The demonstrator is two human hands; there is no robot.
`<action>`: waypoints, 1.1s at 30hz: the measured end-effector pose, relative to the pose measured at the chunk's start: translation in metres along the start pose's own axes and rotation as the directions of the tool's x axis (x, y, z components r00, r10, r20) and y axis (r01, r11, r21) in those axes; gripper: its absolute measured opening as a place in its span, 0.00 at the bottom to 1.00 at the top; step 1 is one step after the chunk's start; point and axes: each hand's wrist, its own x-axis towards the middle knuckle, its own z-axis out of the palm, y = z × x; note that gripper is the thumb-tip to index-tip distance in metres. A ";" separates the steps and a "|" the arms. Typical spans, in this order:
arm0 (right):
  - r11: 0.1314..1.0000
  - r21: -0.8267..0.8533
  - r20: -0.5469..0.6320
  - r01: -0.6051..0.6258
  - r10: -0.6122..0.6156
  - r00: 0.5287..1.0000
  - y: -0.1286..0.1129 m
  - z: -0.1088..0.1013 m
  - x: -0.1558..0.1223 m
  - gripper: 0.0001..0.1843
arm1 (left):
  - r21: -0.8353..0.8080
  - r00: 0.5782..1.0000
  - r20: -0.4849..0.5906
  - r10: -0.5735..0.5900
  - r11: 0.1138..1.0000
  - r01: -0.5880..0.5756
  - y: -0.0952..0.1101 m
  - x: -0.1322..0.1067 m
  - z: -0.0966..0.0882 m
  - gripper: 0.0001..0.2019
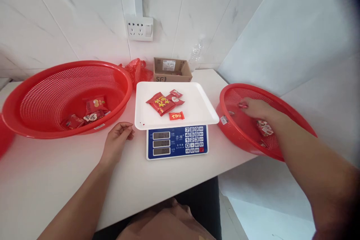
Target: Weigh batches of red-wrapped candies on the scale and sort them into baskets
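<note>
My right hand (254,108) reaches over the right red basket (230,129) and pinches a small red wrapped packet (243,105) at its fingertips. My left hand (120,133) rests on the table beside the scale, its fingers loosely curled with nothing visible in them. Between the hands stands a blue and white digital scale (177,142), reading about 0.043 on its top line. On its white tray (201,110) lie a larger red packet with yellow characters (161,103), a small orange-red packet (176,116) and two more small red packets (176,93).
A large red basket (39,129) at the left holds several red packets (95,104). Behind the scale are a red plastic bag (137,71), a cardboard box (173,78) and a clear bottle (196,54) by the wall. The table's front edge runs below the scale.
</note>
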 end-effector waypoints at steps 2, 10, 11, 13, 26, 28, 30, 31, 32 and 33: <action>0.998 0.054 -0.008 0.039 -0.039 0.999 -0.024 -0.017 -0.009 0.16 | -0.003 1.000 0.003 0.003 1.000 -0.003 0.001 0.000 0.000 0.13; 0.751 0.536 0.044 0.385 -0.481 0.876 -0.143 -0.005 -0.066 0.16 | -0.008 1.000 0.003 0.020 1.000 -0.020 0.001 -0.001 0.000 0.14; 0.743 0.539 0.072 0.397 -0.511 0.857 -0.152 0.000 -0.071 0.18 | -0.010 1.000 0.004 0.022 1.000 -0.022 0.001 -0.002 -0.001 0.14; 0.733 0.539 0.080 0.414 -0.534 0.842 -0.161 0.005 -0.080 0.22 | -0.016 1.000 0.004 0.023 1.000 -0.023 0.002 -0.003 -0.002 0.15; 0.993 0.094 -0.091 -0.075 0.084 0.992 -0.046 0.007 -0.153 0.26 | -0.036 0.999 0.040 0.020 0.999 -0.019 0.004 -0.007 -0.001 0.13; 0.993 0.010 -0.050 -0.114 0.114 0.992 -0.042 0.012 -0.156 0.26 | -0.026 0.998 0.052 0.019 1.000 -0.018 0.004 -0.009 0.000 0.13; 0.994 -0.043 -0.054 -0.103 0.100 0.993 -0.045 0.015 -0.156 0.27 | -0.020 0.998 0.055 0.023 1.000 -0.022 0.004 -0.009 0.001 0.13; 0.993 -0.060 -0.061 -0.098 0.095 0.994 -0.047 0.015 -0.156 0.27 | -0.018 0.998 0.051 0.025 1.000 -0.024 0.004 -0.009 0.001 0.14; 0.992 -0.073 -0.066 -0.099 0.095 0.993 -0.050 0.015 -0.155 0.27 | -0.017 0.999 0.045 0.027 1.000 -0.027 0.004 -0.009 0.000 0.14; 0.991 -0.083 -0.068 -0.103 0.098 0.993 -0.053 0.015 -0.154 0.27 | -0.015 0.999 0.037 0.029 0.999 -0.029 0.004 -0.008 0.000 0.14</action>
